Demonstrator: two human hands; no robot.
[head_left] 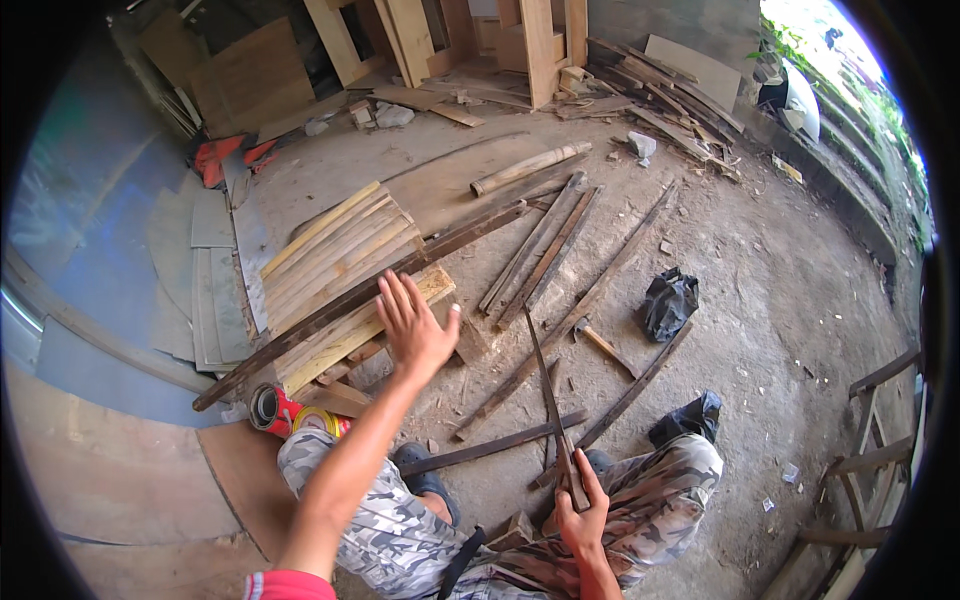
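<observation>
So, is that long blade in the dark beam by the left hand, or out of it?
Out: the right hand holds the long blade apart from the dark beam, ground showing between them.

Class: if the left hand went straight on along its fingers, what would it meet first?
Probably the long dark beam, since the left hand overlaps it in this view. Whether they touch is unclear; if the hand passed above, the pale boards would come next.

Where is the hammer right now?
In the head view, the hammer lies on the ground right of centre, between the saw and the upper black bag.
</observation>
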